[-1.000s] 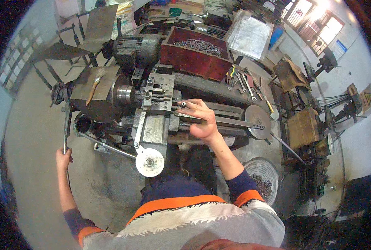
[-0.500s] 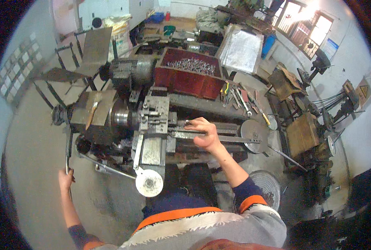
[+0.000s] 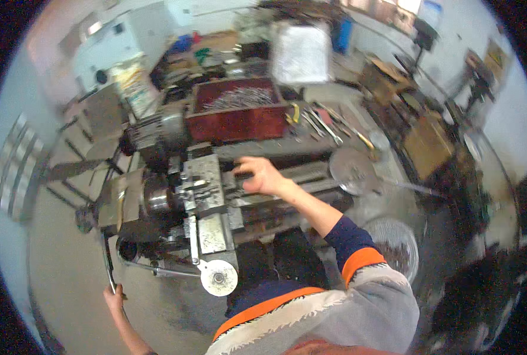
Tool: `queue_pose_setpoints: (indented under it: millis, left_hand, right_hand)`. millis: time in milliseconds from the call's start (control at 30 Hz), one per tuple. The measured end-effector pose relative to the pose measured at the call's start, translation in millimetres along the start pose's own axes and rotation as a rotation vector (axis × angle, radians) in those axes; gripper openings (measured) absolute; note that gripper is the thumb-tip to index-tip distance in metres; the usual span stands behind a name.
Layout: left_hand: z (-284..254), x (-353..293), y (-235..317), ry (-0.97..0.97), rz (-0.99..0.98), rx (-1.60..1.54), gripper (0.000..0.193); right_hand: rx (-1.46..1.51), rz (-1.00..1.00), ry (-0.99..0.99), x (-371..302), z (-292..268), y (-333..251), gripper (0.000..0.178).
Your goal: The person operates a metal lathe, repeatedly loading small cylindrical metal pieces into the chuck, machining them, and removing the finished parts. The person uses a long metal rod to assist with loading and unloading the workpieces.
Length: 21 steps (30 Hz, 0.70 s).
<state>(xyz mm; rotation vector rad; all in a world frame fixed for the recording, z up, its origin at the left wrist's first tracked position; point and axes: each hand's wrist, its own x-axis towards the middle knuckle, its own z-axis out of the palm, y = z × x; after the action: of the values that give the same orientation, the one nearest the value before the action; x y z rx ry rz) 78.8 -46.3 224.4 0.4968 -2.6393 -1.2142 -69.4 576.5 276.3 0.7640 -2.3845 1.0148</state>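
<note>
Low at the left, my left hand (image 3: 115,297) is closed round the lower end of a long metal lever (image 3: 108,260) that hangs beside the lathe headstock (image 3: 121,201). My right hand (image 3: 262,177) hovers over the lathe bed, just right of the tool slide (image 3: 203,184). Its fingers are bent toward the thumb; blur hides what small thing, if any, is between the tips. The bright round chuck (image 3: 157,194) lies left of the slide. A white handwheel (image 3: 219,278) sits at the slide's near end.
Behind the bed stands a dark red box (image 3: 237,124) of small metal parts. Wrenches (image 3: 325,127) and other hand tools lie right of it. A round metal plate (image 3: 352,171) is at the bed's right end. A brush (image 3: 121,207) rests on the headstock. More machines (image 3: 429,145) line the right.
The view has tilted and turned, and is blurred. My right hand is a little closer to the tool slide. My left hand keeps its hold on the lever.
</note>
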Motion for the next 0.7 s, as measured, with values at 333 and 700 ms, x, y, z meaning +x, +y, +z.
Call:
queue_pose_setpoints:
  millis: [333,700]
  left_hand:
    - [-11,26,-58,-0.09,-0.309,-0.234,0.031]
    - [6,-25,42,-0.091,-0.344,-0.008,0.04]
  right_hand:
    - [-0.197,0.916,0.231,-312,-88,-16,0.036]
    - [-0.766,1.25,-0.015,-510,-143,14,0.031]
